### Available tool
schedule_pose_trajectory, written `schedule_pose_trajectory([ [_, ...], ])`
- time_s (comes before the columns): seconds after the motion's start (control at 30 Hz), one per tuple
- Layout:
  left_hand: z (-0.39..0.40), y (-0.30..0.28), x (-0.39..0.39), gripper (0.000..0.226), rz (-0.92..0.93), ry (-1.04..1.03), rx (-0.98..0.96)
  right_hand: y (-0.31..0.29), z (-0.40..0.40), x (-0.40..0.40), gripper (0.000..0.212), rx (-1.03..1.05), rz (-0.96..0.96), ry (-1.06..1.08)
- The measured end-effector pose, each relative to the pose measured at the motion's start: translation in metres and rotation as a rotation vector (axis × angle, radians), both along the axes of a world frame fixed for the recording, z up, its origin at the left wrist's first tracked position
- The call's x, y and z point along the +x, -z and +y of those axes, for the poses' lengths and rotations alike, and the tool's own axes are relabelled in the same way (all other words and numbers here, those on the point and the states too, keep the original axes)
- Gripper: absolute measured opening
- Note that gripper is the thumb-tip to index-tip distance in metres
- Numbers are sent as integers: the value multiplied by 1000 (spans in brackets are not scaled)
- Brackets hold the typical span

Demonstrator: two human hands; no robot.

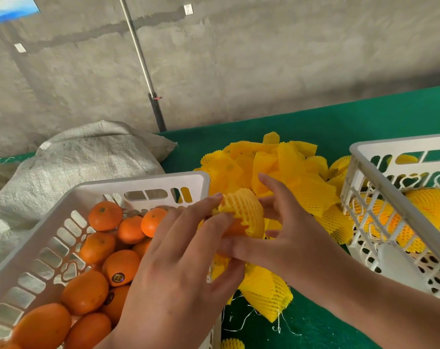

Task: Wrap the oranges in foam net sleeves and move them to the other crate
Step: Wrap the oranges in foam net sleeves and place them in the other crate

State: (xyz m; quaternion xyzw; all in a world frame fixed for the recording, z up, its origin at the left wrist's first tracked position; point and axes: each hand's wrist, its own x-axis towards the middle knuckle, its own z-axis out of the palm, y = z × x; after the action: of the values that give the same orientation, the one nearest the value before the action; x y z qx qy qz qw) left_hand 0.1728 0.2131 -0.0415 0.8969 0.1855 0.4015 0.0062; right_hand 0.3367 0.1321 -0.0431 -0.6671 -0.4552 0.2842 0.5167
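Observation:
Between my two hands is an orange (235, 229) partly covered by a yellow foam net sleeve (241, 210). My left hand (181, 263) grips the orange and the sleeve's near edge with fingers and thumb. My right hand (276, 227) pinches the sleeve's right side. A white crate (143, 186) at the left holds several bare oranges (105, 215). A second white crate (390, 195) at the right holds several sleeved oranges (430, 205).
A heap of loose yellow foam sleeves (284, 167) lies on the green table (364, 117) between the crates, with more sleeves (266, 295) under my hands. A grey woven sack (83, 157) sits behind the left crate. A metal pole (141, 59) leans on the concrete wall.

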Motion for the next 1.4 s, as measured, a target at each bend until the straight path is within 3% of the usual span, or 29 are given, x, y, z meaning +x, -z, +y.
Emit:
schedule_pose_trajectory([
  [0.33, 1, 1, 0, 53, 53, 4, -33, -5, -3, -4, 109, 0, -79, 21],
  [0.63, 2, 2, 2, 52, 87, -7, -81, -5, -1, 1, 112, -35, -207, 118],
  [0.97, 0, -2, 4, 58, 130, -25, -64, 4, 3, 14, 107, -70, -174, 193],
  [1.17, -6, -4, 3, 31, 21, -17, -202, 5, 4, 16, 108, -48, -117, 149],
  [1.4, -4, -5, 1, 48, 8, -150, -375, 0, -1, 8, 108, -3, -112, 9],
])
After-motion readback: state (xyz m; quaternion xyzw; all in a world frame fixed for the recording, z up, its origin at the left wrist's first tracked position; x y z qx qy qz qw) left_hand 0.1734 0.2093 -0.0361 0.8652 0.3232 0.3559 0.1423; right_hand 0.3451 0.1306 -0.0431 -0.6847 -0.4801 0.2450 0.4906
